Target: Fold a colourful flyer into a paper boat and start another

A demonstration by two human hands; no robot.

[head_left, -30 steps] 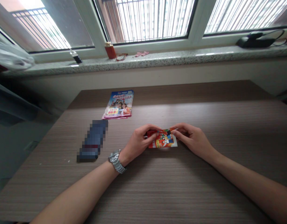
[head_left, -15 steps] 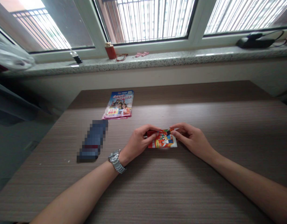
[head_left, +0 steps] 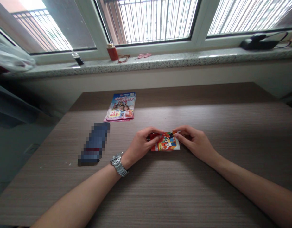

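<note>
Red and white, the packet (head_left: 167,144) is near the middle of the table (head_left: 233,126). At its nine o'clock, the left hand (head_left: 146,139) has thumb and fingers clamped on it; at three o'clock, the right hand (head_left: 195,139) pinches its upper edge. Leaflets (head_left: 121,107) lie at ten o'clock from it.

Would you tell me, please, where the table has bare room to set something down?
The widest bare stretch of table lies right of the right hand. Another lies between the wristwatch and right forearm. Centre is crowded, where that hand and the left hand hold the printed red packet, as is the left side, with stacked leaflets and a pixelated dark object.
</note>
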